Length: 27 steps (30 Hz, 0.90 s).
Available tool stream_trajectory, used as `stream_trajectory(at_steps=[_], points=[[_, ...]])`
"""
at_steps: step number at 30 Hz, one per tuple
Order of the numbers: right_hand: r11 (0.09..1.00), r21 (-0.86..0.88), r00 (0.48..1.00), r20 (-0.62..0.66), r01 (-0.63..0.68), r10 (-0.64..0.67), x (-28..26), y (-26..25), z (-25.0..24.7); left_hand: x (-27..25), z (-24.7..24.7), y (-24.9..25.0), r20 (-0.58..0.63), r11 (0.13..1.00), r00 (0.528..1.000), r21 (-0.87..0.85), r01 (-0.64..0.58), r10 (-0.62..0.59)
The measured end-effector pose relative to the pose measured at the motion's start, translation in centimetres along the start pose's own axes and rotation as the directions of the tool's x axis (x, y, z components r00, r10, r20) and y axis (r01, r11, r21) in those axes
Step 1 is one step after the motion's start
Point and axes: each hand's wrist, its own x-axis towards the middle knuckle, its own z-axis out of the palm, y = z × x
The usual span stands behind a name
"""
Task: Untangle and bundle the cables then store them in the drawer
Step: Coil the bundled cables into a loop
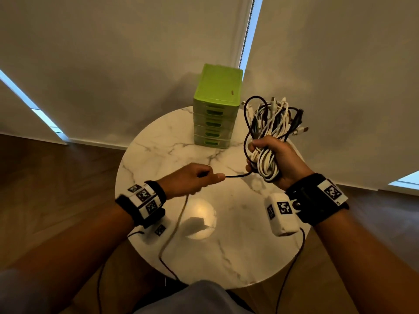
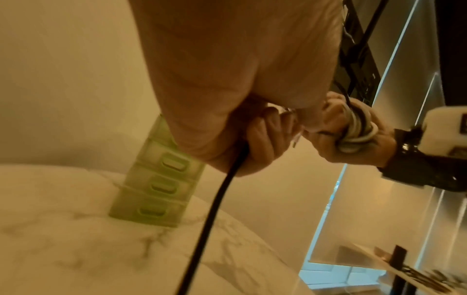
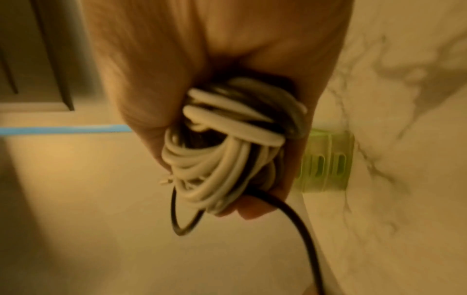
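My right hand [image 1: 271, 158] grips a tangled bundle of white and black cables [image 1: 273, 123] above the right side of the round marble table [image 1: 163, 155]; plugs and loops stick up out of my fist. The same bundle [image 3: 227, 151] fills the right wrist view. A black cable [image 1: 237, 176] runs taut from the bundle to my left hand [image 1: 199, 176], which pinches it between thumb and curled fingers. Its free length [image 2: 215, 209] hangs down from the fist [image 2: 255, 139] over the table. The green drawer unit [image 1: 215, 109] stands at the table's far edge, all drawers closed.
Pale roller blinds [image 1: 113, 53] hang behind the table, with a dark wooden floor [image 1: 56, 177] around it. Thin sensor wires [image 1: 292, 264] trail from both wrist devices over the table's near edge. A glare spot [image 1: 199, 214] shines on the marble between my hands.
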Motion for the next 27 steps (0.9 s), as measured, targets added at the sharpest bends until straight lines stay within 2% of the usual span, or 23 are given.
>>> stream_trajectory(at_steps=[2, 4, 6, 8, 10, 12, 14, 16, 18, 23, 25, 27], points=[[0.976, -0.214, 0.999, -0.032, 0.033, -0.04, 0.0, -0.3, -1.0, -0.5, -2.1, -0.2, -0.012, 0.993, 0.999, 0.109, -0.042, 0.044], [0.898, -0.434, 0.996, -0.018, 0.074, -0.091, -0.1, -0.6, -1.4, -0.8, -3.6, -0.2, -0.056, 0.987, 0.995, 0.141, -0.073, 0.082], [0.799, -0.593, 0.992, -0.003, 0.103, -0.13, -0.1, -0.5, -1.4, -0.7, -4.5, -0.1, -0.167, 0.991, 0.978, 0.073, -0.114, 0.124], [0.719, -0.684, 0.986, 0.006, 0.126, -0.167, -0.1, 0.2, -1.0, -0.2, -4.8, 0.2, -0.32, 0.98, 0.933, -0.055, -0.194, 0.166], [0.689, -0.712, 0.984, 0.014, 0.134, -0.176, -0.1, 1.2, -0.1, 0.6, -4.2, 1.2, -0.423, 0.938, 0.896, -0.236, -0.252, 0.135], [0.685, -0.717, 0.985, 0.018, 0.133, -0.173, 0.3, 2.5, 0.8, 1.5, -3.0, 2.8, -0.418, 0.857, 0.906, -0.444, -0.261, 0.059], [0.687, -0.71, 0.977, 0.008, 0.155, -0.212, 0.8, 3.7, 1.7, 2.4, -1.5, 4.5, -0.412, 0.736, 0.911, -0.619, -0.273, -0.008], [0.711, -0.679, 0.965, -0.018, 0.181, -0.262, 1.2, 4.5, 2.5, 3.3, -0.4, 5.8, -0.448, 0.599, 0.891, -0.735, -0.317, -0.078], [0.745, -0.627, 0.949, -0.027, 0.228, -0.313, 1.2, 4.8, 3.2, 4.0, 0.2, 6.8, -0.496, 0.526, 0.86, -0.766, -0.37, -0.117], [0.79, -0.552, 0.946, -0.01, 0.266, -0.325, 1.2, 4.3, 3.5, 4.5, 0.6, 7.8, -0.566, 0.528, 0.818, -0.729, -0.436, -0.106], [0.816, -0.512, 0.958, 0.052, 0.267, -0.281, 1.1, 3.9, 3.0, 4.5, 0.5, 7.6, -0.573, 0.53, 0.815, -0.717, -0.452, -0.079], [0.788, -0.549, 0.96, 0.125, 0.277, -0.25, 1.2, 3.6, 2.6, 4.6, 0.6, 7.5, -0.568, 0.554, 0.821, -0.703, -0.446, -0.059]])
